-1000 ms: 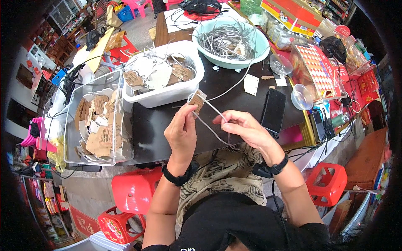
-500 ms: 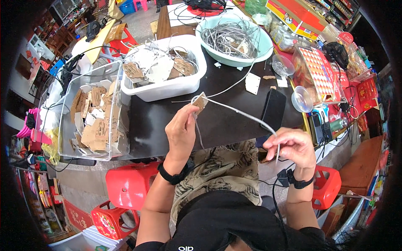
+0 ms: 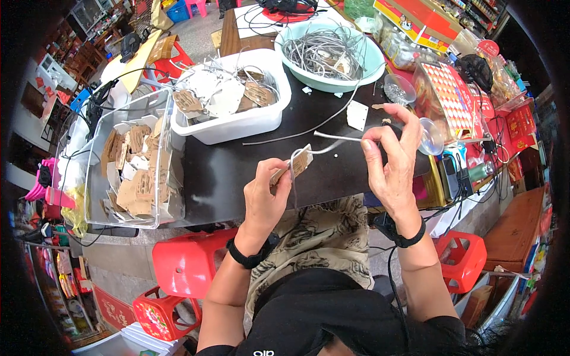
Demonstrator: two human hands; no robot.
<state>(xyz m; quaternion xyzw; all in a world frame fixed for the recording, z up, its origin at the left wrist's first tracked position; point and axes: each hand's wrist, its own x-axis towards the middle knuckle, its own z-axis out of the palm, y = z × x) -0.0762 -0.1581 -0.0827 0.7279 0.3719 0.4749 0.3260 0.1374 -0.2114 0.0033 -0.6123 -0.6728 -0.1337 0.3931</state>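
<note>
Dark table [image 3: 215,178] in front, w/ white tub [image 3: 243,132] on it, just beyond L hand. R hand [image 3: 392,169]: thumb + index tips pinching grey cord [image 3: 337,137], other fingers spread. L hand [image 3: 262,199]: thumb + fingers pressed tight on brown card [image 3: 303,162], tilted, btwn hands nr table's front edge. Cord loops round card, one length hanging below, tip poking L from R fingertips.

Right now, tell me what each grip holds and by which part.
The left grip holds a cardboard piece near its lower-left end; whether it also pins cord can't be told. The right grip pinches a grey cord near one end.
</note>
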